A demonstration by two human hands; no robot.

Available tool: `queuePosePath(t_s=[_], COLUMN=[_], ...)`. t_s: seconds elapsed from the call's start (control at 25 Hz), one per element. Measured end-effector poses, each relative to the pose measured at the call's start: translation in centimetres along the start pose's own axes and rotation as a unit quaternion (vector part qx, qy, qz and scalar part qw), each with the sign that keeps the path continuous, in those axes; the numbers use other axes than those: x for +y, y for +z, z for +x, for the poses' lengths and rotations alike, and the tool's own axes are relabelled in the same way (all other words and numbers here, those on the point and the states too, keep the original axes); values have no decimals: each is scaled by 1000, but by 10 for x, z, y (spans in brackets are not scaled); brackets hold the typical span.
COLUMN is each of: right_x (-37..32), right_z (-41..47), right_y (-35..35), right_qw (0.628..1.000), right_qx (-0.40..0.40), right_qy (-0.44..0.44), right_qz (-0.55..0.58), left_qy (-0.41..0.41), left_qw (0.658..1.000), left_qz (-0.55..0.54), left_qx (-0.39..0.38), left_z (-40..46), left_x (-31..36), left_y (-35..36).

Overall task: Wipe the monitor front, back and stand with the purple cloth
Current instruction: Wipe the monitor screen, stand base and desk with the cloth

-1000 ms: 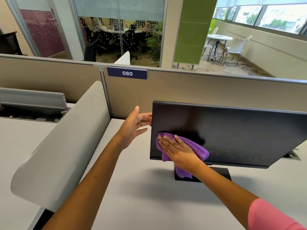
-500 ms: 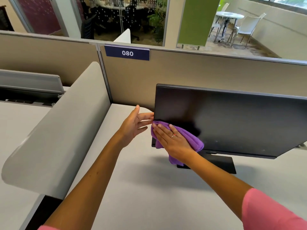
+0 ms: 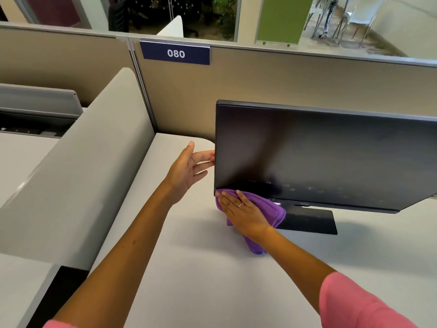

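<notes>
Two hands on the job: right hand point(image 3: 243, 213) flat, fingers straight, pressing the purple cloth point(image 3: 267, 209) against the lower-left corner of the monitor point(image 3: 319, 157); left hand point(image 3: 189, 168) open, fingertips at the left bezel edge, gripping nothing.

Monitor sits on the desk point(image 3: 201, 268) near the partition point(image 3: 283, 84), on its black stand point(image 3: 309, 220).

Risks, my read:
- The push lands low and off-centre, so the panel could tilt or swivel; left hand braces one edge only.
- The cloth tail hangs below the bezel and could drag on the stand base.

Screen faces the camera, tilted slightly upward. Long axis horizontal, running left to right along the partition, right end out of frame.
</notes>
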State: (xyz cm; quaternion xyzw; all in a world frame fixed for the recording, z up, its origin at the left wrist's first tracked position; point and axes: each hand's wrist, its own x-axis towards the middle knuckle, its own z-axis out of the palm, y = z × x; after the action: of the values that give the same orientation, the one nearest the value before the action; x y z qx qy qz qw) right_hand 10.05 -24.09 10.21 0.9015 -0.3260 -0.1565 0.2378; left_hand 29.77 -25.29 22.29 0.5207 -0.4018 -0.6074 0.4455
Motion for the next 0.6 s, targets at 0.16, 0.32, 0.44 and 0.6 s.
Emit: queuePosePath(t_s=[0.16,0.32,0.44,0.6], right_x=[2,12,12,9], right_z=[-10,-35,-54,-63], right_y=[1,12,25,10], right_qw=[997,991,987,968], right_qx=[-44,-85,-67,71], right_qy=[19,62,103,172], right_qz=[57,80,107,167], left_qy=[5,14,17,28], left_qw=[1000,1000,999,995], left_qz=[6,22,50,97], left_qx=[5,7,3,9], left_z=[-4,-8,-11,-16], left_x=[2,4,6,16], left_y=[3,6,7,12])
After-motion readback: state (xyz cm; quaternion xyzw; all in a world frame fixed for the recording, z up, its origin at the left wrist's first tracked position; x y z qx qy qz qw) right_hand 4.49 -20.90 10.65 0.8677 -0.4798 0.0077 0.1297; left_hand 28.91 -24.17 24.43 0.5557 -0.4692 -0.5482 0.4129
